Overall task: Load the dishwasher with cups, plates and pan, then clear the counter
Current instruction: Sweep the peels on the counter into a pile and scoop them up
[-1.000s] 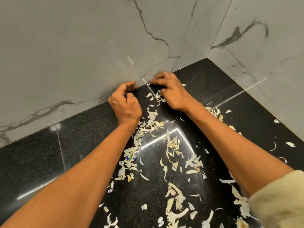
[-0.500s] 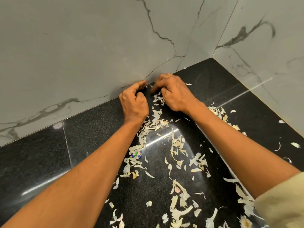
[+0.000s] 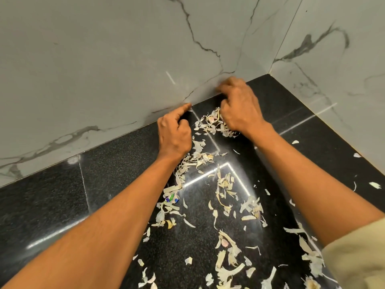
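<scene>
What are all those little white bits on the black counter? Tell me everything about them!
The pale, papery peel scraps look like dry garlic or onion skins: thin, curled, cream-white flakes, a few tinged pink or yellow. They lie loose across the glossy black speckled stone counter, thickest in a heap by the marble wall between the left hand and the right hand, which touch that heap. One small blue-and-green scrap sits among them.

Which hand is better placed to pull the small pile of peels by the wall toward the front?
Probably the right hand: it sits at the wall with curled fingers right behind the pile. The left hand lies beside the pile, pointing at the wall, so it would need repositioning.
</scene>
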Tool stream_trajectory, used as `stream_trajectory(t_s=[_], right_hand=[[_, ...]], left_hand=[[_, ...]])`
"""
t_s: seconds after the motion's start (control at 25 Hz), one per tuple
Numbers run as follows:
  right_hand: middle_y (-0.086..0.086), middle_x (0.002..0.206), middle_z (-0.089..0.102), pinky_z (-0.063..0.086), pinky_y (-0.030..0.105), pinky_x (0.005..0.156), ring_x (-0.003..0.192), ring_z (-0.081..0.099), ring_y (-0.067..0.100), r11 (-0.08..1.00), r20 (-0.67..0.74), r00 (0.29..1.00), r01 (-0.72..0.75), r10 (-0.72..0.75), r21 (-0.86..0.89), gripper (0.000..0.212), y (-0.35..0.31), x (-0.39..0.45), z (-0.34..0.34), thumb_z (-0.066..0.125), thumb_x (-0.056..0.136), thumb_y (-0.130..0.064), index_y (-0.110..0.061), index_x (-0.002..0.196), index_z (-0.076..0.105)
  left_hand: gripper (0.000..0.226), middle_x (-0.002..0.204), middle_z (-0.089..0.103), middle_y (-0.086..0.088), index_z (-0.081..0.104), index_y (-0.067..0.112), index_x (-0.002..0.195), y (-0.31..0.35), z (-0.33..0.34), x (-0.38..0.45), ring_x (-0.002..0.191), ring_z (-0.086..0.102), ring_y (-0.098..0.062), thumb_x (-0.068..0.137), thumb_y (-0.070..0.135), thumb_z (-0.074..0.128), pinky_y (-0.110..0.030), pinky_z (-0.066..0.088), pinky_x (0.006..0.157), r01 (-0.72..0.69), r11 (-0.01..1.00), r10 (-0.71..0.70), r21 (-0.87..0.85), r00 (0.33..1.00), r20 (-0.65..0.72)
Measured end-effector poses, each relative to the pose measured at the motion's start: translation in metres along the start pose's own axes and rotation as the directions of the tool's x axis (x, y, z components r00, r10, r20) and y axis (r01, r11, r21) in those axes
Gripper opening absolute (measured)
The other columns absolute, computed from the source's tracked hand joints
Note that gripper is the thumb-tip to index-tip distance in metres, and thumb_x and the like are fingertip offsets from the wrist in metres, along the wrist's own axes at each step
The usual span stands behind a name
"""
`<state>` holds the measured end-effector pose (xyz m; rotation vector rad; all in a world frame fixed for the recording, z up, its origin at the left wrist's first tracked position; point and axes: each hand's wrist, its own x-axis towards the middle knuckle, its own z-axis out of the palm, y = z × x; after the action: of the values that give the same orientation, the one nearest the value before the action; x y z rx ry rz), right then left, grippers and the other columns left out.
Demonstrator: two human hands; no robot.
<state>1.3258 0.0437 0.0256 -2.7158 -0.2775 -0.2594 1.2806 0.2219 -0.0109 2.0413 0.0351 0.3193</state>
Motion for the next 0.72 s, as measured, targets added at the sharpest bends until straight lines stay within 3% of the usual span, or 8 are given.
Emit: stream_trajectory(t_s=[0.16, 0.24, 0.32, 0.36, 0.44, 0.56, 0.64, 0.72], right_hand=[[0.009, 0.135, 0.048, 0.039, 0.038, 0.107, 0.127, 0.046, 0.026, 0.989, 0.136, 0.986, -0.112, 0.098, 0.098, 0.051, 0.028, -0.001, -0.004, 0.040, 0.086, -0.013, -0.004, 0.132, 0.059], [0.008, 0.128, 0.060, 0.041, 0.033, 0.107, 0.121, 0.054, 0.021, 0.950, 0.142, 0.986, -0.129, 0.092, 0.285, 0.044, 0.034, -0.007, -0.010, 0.042, 0.087, 0.000, -0.007, 0.121, 0.070], [0.007, 0.107, 0.072, 0.052, 0.031, 0.098, 0.104, 0.067, 0.016, 0.827, 0.059, 0.974, -0.216, 0.217, 0.518, 0.043, 0.034, -0.010, -0.019, 0.041, 0.084, 0.008, -0.008, 0.102, 0.077], [0.007, 0.105, 0.073, 0.053, 0.030, 0.096, 0.102, 0.068, 0.015, 0.813, 0.000, 0.964, -0.225, 0.267, 0.538, 0.044, 0.035, -0.008, -0.021, 0.041, 0.083, 0.008, -0.009, 0.101, 0.077], [0.008, 0.128, 0.065, 0.043, 0.029, 0.106, 0.122, 0.057, 0.018, 0.885, -0.012, 0.966, -0.232, 0.259, 0.404, 0.049, 0.040, -0.005, -0.019, 0.041, 0.085, 0.006, -0.009, 0.121, 0.071], [0.006, 0.149, 0.050, 0.027, 0.034, 0.117, 0.139, 0.040, 0.020, 0.957, 0.157, 0.981, -0.150, 0.112, 0.250, 0.059, 0.037, -0.012, -0.011, 0.039, 0.083, -0.007, -0.011, 0.138, 0.059], [0.004, 0.132, 0.066, 0.039, 0.040, 0.113, 0.127, 0.055, 0.017, 0.905, 0.170, 0.985, -0.110, 0.043, 0.411, 0.054, 0.033, -0.022, -0.010, 0.039, 0.079, -0.008, -0.011, 0.121, 0.072], [0.004, 0.109, 0.076, 0.053, 0.040, 0.100, 0.107, 0.069, 0.016, 0.755, 0.151, 0.986, -0.156, 0.076, 0.637, 0.044, 0.026, -0.026, -0.012, 0.042, 0.080, -0.005, -0.008, 0.105, 0.078]], left_hand=[[0.058, 0.139, 0.059, -0.010, 0.058, 0.009, 0.136, 0.006, 0.003, -0.003, 0.132, 0.052, -0.019, 0.082, 0.011, 0.037, -0.041, 0.039, 0.115, -0.193, 0.967, 0.146, 0.166, 0.955, 0.257], [0.050, 0.126, 0.067, -0.010, 0.068, 0.008, 0.124, 0.009, -0.001, -0.010, 0.116, 0.064, -0.017, 0.083, 0.008, 0.039, -0.032, 0.051, 0.102, -0.300, 0.952, 0.267, 0.050, 0.902, 0.341], [0.045, 0.114, 0.073, -0.009, 0.073, 0.006, 0.115, 0.010, -0.005, -0.013, 0.107, 0.069, -0.013, 0.084, 0.003, 0.041, -0.029, 0.057, 0.091, -0.345, 0.936, 0.348, -0.066, 0.886, 0.306], [0.045, 0.116, 0.072, -0.010, 0.071, 0.004, 0.117, 0.009, -0.005, -0.011, 0.111, 0.068, -0.015, 0.084, 0.001, 0.041, -0.033, 0.057, 0.093, -0.337, 0.937, 0.350, -0.092, 0.908, 0.231], [0.050, 0.127, 0.066, -0.011, 0.065, 0.003, 0.127, 0.004, -0.003, -0.007, 0.124, 0.060, -0.019, 0.083, 0.000, 0.041, -0.040, 0.049, 0.106, -0.260, 0.963, 0.266, -0.063, 0.958, 0.105], [0.059, 0.140, 0.058, -0.008, 0.056, 0.008, 0.138, 0.005, 0.001, -0.002, 0.134, 0.050, -0.016, 0.081, 0.007, 0.039, -0.045, 0.039, 0.114, -0.134, 0.991, 0.126, 0.029, 0.974, 0.187], [0.061, 0.140, 0.057, -0.008, 0.056, 0.009, 0.138, 0.005, 0.001, -0.001, 0.135, 0.050, -0.016, 0.079, 0.008, 0.039, -0.045, 0.037, 0.116, -0.150, 0.988, 0.133, 0.044, 0.955, 0.264], [0.060, 0.138, 0.060, -0.007, 0.058, 0.008, 0.136, 0.006, -0.001, 0.000, 0.132, 0.052, -0.013, 0.079, 0.007, 0.040, -0.040, 0.040, 0.114, -0.133, 0.991, 0.125, 0.010, 0.952, 0.279]])
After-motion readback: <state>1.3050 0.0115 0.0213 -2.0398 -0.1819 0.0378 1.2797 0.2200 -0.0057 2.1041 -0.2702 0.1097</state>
